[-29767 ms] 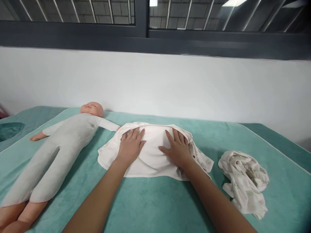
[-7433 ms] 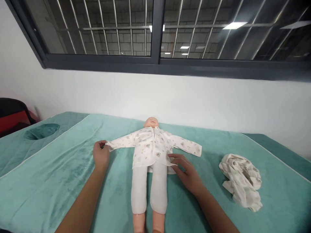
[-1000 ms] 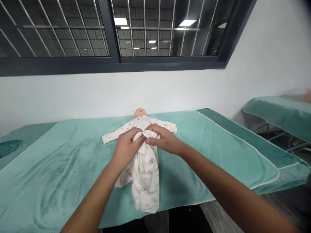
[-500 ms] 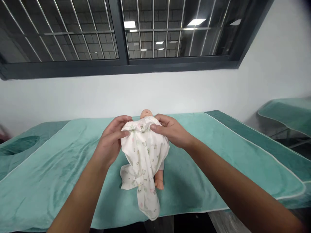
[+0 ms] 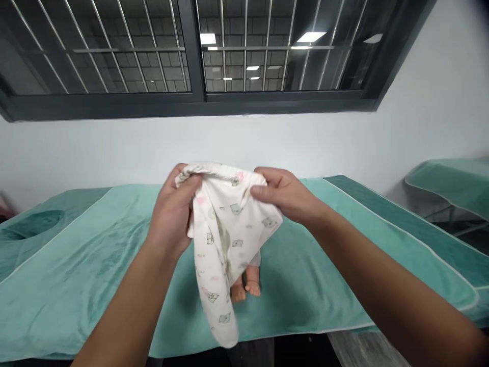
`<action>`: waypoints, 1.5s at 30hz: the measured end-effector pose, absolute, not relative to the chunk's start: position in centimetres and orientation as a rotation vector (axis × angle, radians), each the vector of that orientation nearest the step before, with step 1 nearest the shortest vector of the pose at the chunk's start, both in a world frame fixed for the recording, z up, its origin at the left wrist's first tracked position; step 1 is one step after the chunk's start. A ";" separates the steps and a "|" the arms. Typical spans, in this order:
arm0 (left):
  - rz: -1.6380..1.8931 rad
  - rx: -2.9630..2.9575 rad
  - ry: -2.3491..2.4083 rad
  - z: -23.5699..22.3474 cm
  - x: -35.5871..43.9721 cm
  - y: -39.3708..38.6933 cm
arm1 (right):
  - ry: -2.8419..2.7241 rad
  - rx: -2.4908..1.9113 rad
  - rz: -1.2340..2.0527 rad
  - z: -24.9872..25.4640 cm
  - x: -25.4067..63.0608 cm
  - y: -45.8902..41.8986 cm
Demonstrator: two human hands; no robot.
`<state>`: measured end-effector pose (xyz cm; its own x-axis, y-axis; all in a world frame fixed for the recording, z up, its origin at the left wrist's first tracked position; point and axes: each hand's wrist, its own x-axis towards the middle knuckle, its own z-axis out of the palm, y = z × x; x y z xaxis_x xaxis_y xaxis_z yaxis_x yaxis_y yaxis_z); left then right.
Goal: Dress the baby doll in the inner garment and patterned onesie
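Note:
A white baby garment [image 5: 240, 219] with small green and pink prints hangs between my hands, lifted above the bed. My left hand [image 5: 173, 209] pinches its gathered upper left edge, thumb in front. On the other side my right hand [image 5: 284, 193] grips the upper right edge between thumb and fingers. One long tube of the cloth, like a leg or sleeve, dangles toward the bed's front edge. Behind the garment lies a baby doll [image 5: 252, 280]; only its lower legs and a bit of white clothing show, while its head and body are hidden.
A green plush cover [image 5: 114, 255] lies over the bed, with a face hole [image 5: 34, 224] at the left end. White wall [image 5: 237, 142] and a barred window [image 5: 198, 97] rise behind. Another green-covered surface [image 5: 454, 178] stands at the right.
Both hands have risen and come nearer with the garment, which is now stretched wider. The doll's head has become hidden behind it, and a second foot has come into view.

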<state>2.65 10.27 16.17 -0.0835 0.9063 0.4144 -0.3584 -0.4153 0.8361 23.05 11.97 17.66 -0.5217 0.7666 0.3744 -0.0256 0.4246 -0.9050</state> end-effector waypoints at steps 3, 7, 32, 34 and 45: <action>1.404 1.303 0.690 16.4 2.8 10.3 | -1.651 -0.631 1.064 17.9 21.8 12.1; 1.148 1.470 0.799 16.8 3.4 10.3 | -1.681 -0.651 1.008 18.4 20.9 12.7; 1.080 1.080 0.700 12.3 3.7 10.1 | -1.887 -0.657 1.673 15.2 22.7 12.3; 0.935 1.126 0.679 12.0 3.4 10.2 | -1.654 -0.640 1.678 14.3 22.3 12.6; 1.105 0.915 0.635 10.7 3.5 11.5 | -1.815 -0.658 1.881 12.5 21.7 13.2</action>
